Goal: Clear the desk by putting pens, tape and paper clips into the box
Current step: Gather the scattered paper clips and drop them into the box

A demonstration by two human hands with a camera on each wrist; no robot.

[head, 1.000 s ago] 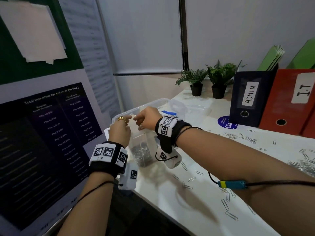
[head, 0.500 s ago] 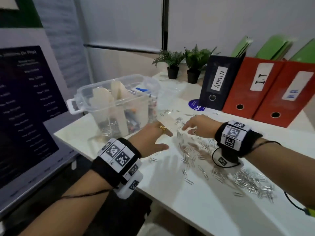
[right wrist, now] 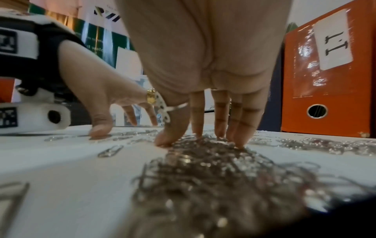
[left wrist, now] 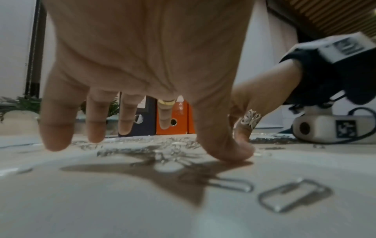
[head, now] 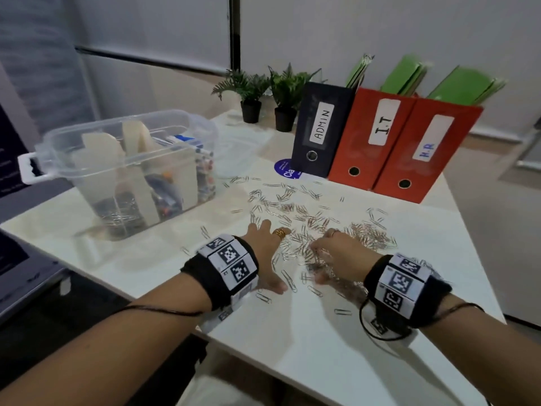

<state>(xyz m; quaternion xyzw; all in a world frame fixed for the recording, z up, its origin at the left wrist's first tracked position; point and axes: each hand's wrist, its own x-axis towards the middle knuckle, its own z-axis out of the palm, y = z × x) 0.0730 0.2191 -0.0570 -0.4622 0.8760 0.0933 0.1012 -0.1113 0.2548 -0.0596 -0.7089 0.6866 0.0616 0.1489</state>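
Note:
Silver paper clips (head: 292,209) lie scattered across the white desk (head: 322,361), with a thick pile (right wrist: 213,169) under my right hand (head: 330,253). That hand's straight fingers (right wrist: 238,125) and thumb press down into the pile. My left hand (head: 263,247) is spread flat-fingered beside it, fingertips (left wrist: 57,136) touching the desk among loose clips (left wrist: 231,186). The clear plastic box (head: 102,186) stands at the far left, away from both hands. It holds tape rolls (head: 137,136), pens (head: 187,142) and clips at the bottom.
Three upright binders stand at the back: dark ADMIN (head: 319,133), orange I.T (head: 377,136) and H.R (head: 421,153). Two small potted plants (head: 251,95) sit behind the box. The desk's near edge (head: 164,312) runs diagonally under my left wrist.
Both hands have left the box and come right and down onto the scattered clips. The right hand now rests on the pile and the left is spread on the desk.

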